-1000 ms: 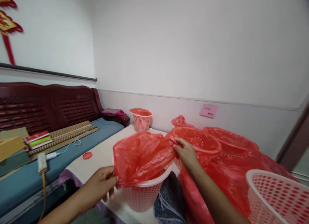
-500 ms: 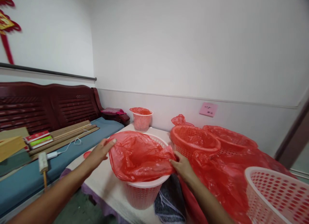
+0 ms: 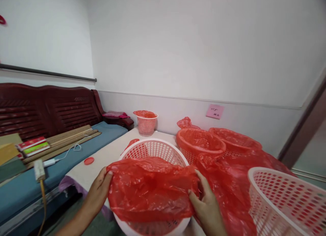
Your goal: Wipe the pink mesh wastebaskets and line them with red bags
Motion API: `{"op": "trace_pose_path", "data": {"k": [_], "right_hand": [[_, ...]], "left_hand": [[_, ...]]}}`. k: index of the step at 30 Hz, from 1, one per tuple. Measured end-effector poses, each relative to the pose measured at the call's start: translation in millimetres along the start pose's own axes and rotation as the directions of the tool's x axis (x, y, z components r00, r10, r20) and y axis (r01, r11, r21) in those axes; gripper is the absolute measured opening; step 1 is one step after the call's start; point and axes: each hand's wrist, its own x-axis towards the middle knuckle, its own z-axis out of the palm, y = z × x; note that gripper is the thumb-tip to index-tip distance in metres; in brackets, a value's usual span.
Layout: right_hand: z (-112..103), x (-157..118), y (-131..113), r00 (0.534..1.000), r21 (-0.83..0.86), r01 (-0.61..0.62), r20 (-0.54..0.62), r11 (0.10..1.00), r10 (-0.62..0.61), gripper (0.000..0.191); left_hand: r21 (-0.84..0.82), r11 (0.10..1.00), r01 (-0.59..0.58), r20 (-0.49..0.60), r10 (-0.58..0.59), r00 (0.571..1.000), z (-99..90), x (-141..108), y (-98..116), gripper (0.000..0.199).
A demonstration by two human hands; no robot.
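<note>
A red plastic bag (image 3: 150, 192) is stretched across the near part of a white perforated basket (image 3: 163, 147) on the cloth-covered table. My left hand (image 3: 100, 185) grips the bag's left edge, thumb on top. On the opposite side my right hand (image 3: 205, 198) pinches the bag's right edge between thumb and fingers. The basket's back rim and holed inner wall show behind the bag. Some red plastic also lies past the basket's back left rim.
Two bag-lined baskets (image 3: 201, 142) (image 3: 235, 139) and spread red plastic (image 3: 226, 188) lie right. An uncovered basket (image 3: 287, 195) is at front right, a small lined one (image 3: 146, 125) at the wall. A red disc (image 3: 89, 160) is left; beyond is a bench (image 3: 112, 130).
Both hands have moved nearer to me with the bag, uncovering the basket's back rim and inner wall. The view has shifted slightly, and the basket appears closer.
</note>
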Motion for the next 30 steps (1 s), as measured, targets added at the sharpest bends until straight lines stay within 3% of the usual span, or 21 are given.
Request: {"op": "trace_pose_path", "data": {"k": [4,7,10,13,14,16,18,20,21,23,24,30], "right_hand": [[-3,-12,-4,1.0,-0.107,0.017,-0.02,0.994,-0.019,0.065],[-4,-16,-6,1.0,-0.152,0.009,-0.015,0.988,-0.011,0.066],[-4,-20,-6,0.999,-0.177,0.039,-0.021,0.983,-0.043,0.064],[-2,-23,-6,0.995,-0.178,0.1,-0.001,0.979,-0.102,0.062],[-1,-23,-7,0.993,-0.171,0.114,0.012,0.979,-0.113,0.062],[1,-22,-11,0.991,-0.157,0.133,0.037,0.979,-0.129,0.061],[4,-20,-14,0.99,-0.159,0.143,0.033,0.977,-0.139,0.06],[6,-17,-16,0.988,-0.182,0.151,0.009,0.972,-0.152,0.06],[6,-15,-15,0.987,-0.192,0.153,-0.008,0.969,-0.158,0.06],[7,-12,-12,0.986,-0.204,0.154,-0.03,0.967,-0.163,0.06],[6,-11,-10,0.986,-0.205,0.154,-0.031,0.967,-0.164,0.06],[3,-10,1,0.989,-0.178,0.125,-0.051,0.976,-0.136,0.058]], "left_hand": [[-0.08,0.989,0.124,0.023,-0.123,0.992,-17.4,10,2,0.026],[-0.109,0.98,0.168,-0.031,-0.172,0.985,-36.2,21,19,0.023],[-0.035,0.999,-0.038,-0.139,0.032,0.99,-47.8,22,55,0.032],[0.12,0.937,-0.329,-0.1,0.341,0.935,-37.1,7,95,0.031],[0.227,0.886,-0.404,-0.053,0.426,0.903,-27.8,0,106,0.03],[0.352,0.747,-0.564,0.204,0.527,0.825,-2.9,-14,120,0.036],[0.4,0.62,-0.674,0.499,0.469,0.728,25.4,-23,122,0.059],[0.415,0.542,-0.731,0.644,0.392,0.656,50.7,-23,114,0.076],[0.416,0.528,-0.741,0.668,0.376,0.643,60.7,-19,108,0.067],[0.422,0.56,-0.712,0.645,0.366,0.671,73.7,-6,96,0.027],[0.431,0.592,-0.681,0.611,0.364,0.703,76.6,3,92,0.017],[0.385,0.82,-0.423,0.335,0.303,0.892,65.2,66,81,0.03]]}}
